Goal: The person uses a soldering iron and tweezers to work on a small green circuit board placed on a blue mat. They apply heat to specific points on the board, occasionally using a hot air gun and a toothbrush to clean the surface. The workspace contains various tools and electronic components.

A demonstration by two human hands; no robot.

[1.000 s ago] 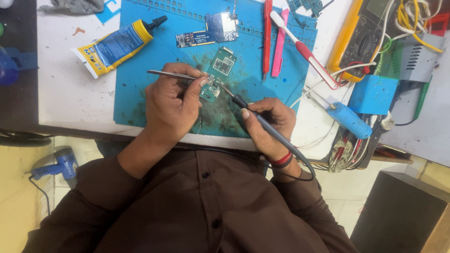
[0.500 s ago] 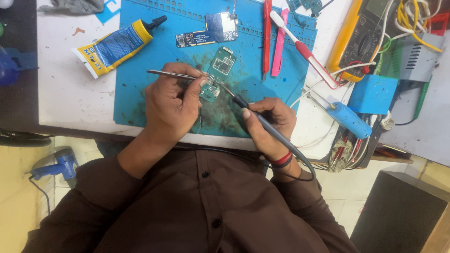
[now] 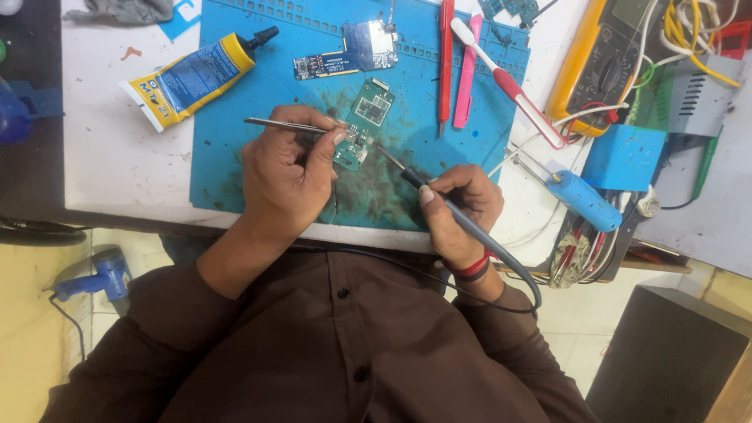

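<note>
Head view looks straight down on the bench, and I read it from the left: a yellow glue tube [image 3: 192, 78] with a black nozzle lies slanted on the white tabletop [image 3: 117, 157], its tip over the edge of the blue work mat [image 3: 235, 157]. My left hand [image 3: 286, 176] is curled, thumb and fingers pressed together around a pair of thin metal tweezers [image 3: 286, 124] that run level from left to right, their tips at the small green circuit board [image 3: 362, 129] lying flat on the smudged middle of the mat. I judge this board to be very light, stiff and brittle, with tiny parts that would shear off, so I would take it only by its bare edges or pin it at a corner, never across the components. A second, darker board [image 3: 348, 55] lies apart, higher up the mat. My right hand [image 3: 458, 207] is closed in a pen grip on the dark handle of a soldering iron [image 3: 439, 196], whose slim tip slants up and left onto the green board just beside the tweezer tips; its cable trails back over my wrist. Further right lie a red pry tool [image 3: 446, 63], a pink one [image 3: 468, 74], a toothbrush [image 3: 509, 82], a yellow multimeter [image 3: 607, 55] and a blue handled tool [image 3: 583, 200].
</note>
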